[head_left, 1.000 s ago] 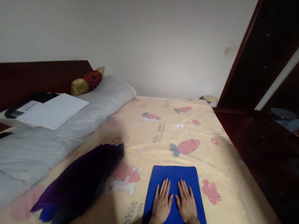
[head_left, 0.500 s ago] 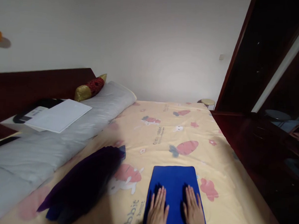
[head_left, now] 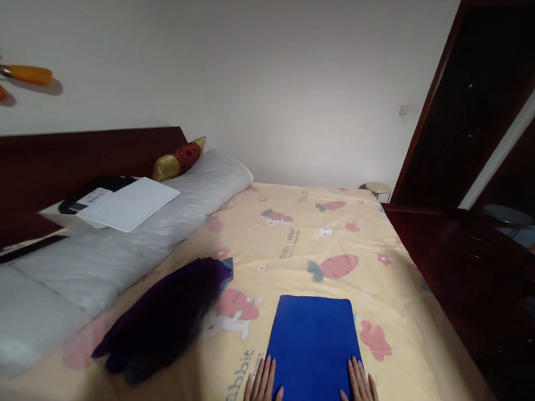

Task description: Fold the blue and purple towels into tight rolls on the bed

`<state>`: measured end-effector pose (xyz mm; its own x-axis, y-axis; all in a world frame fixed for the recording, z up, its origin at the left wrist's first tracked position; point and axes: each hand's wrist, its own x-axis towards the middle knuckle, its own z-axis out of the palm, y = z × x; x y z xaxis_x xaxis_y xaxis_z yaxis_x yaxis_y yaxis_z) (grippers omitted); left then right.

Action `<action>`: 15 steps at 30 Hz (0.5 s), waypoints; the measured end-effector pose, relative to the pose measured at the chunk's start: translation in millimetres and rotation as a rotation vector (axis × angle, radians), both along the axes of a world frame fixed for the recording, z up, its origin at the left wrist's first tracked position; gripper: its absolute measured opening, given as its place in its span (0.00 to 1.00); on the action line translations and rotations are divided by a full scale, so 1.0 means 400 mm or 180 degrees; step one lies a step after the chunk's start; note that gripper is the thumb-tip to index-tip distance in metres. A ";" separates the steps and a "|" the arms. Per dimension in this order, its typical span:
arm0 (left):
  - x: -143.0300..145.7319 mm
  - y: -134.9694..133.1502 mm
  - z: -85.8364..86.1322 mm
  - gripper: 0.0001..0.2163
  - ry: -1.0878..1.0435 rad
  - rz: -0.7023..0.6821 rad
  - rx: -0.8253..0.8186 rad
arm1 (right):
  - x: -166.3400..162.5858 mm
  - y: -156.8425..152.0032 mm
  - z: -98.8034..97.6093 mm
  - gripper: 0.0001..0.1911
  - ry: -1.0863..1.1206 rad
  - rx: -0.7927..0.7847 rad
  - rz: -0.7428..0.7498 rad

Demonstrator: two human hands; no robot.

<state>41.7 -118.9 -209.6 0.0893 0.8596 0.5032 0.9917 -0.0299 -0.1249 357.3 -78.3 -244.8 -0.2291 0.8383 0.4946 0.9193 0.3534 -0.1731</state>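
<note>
A smooth blue cloth [head_left: 313,340], folded into a flat rectangle, lies on the patterned bedsheet [head_left: 281,273] in front of me. My left hand [head_left: 261,392] rests flat along its left edge, fingers stretched out and thumb on the cloth. Along the right edge lies my right hand [head_left: 362,394], also flat, its thumb reaching over the blue surface. Both wrists are cut off by the bottom of the view, as is the cloth's near end. A dark purple and blue heap of cloth [head_left: 167,321] sits to the left of my hands.
A long grey pillow [head_left: 158,230] runs along the dark headboard [head_left: 73,151]. On it are a white flat panel [head_left: 130,204] and a red and gold cushion [head_left: 180,159]. A round stool [head_left: 378,188] stands beyond the bed's far corner, near a dark doorway.
My hands have moved from the middle of the blue cloth outward to its two side edges and nearer to me. The view has turned slightly left.
</note>
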 end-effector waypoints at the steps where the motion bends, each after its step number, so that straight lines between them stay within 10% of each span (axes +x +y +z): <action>1: -0.015 -0.010 -0.003 0.32 -0.0081 0.0047 -0.0032 | 0.014 -0.005 -0.005 0.40 0.0023 -0.0036 -0.0042; 6: -0.007 -0.020 0.003 0.33 -0.0096 0.0067 0.0013 | 0.025 -0.015 -0.004 0.41 0.0086 -0.0031 -0.0154; 15: 0.207 -0.014 -0.005 0.34 0.0238 -0.0839 0.0470 | -0.222 -0.062 -0.035 0.36 -0.0181 0.0130 0.0511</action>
